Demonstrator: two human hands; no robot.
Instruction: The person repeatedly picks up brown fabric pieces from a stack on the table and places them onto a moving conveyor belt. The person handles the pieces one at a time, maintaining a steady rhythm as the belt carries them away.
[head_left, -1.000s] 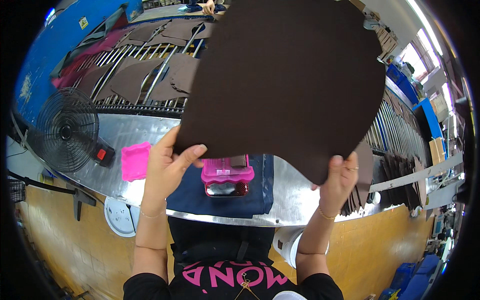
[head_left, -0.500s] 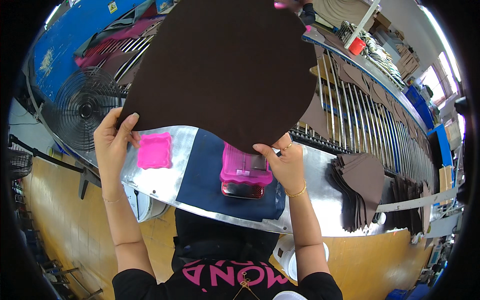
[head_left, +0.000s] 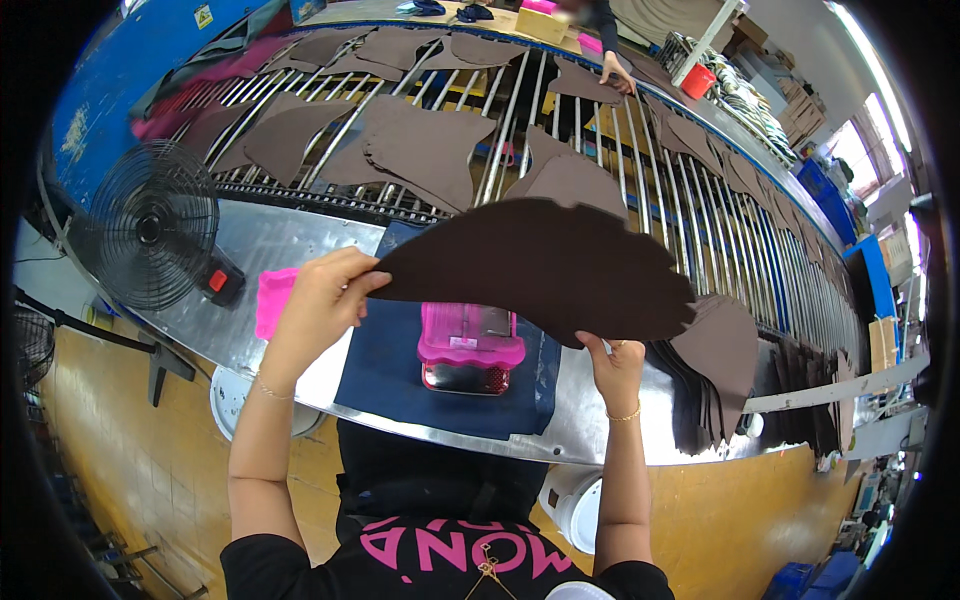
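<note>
Between my two hands hangs a dark brown cut panel (head_left: 530, 260), leather-like, with one curved edge and notches toward the right. Its left tip is pinched in my left hand (head_left: 325, 305). My right hand (head_left: 617, 372) grips the lower edge, thumb in front and the fingers mostly hidden behind. Beneath the panel, a pink tray (head_left: 470, 347) rests on a dark blue mat (head_left: 385, 385), partly covering a red-and-black item (head_left: 466, 379). A smaller pink tray (head_left: 275, 305) lies behind my left wrist. Right of my right hand is a stack of brown panels (head_left: 720, 345).
Past the metal table (head_left: 255, 240) runs a roller conveyor (head_left: 500, 150) carrying several brown panels (head_left: 425, 145). A black fan (head_left: 150, 228) stands at the left. Across the conveyor, another person's hand (head_left: 617, 74) touches a panel. A white bucket (head_left: 580, 515) stands below the table edge.
The panel has come down and over to the right, tilting flatter, so the conveyor behind it shows. My left hand moved right and slightly down; my right hand moved lower and slightly right.
</note>
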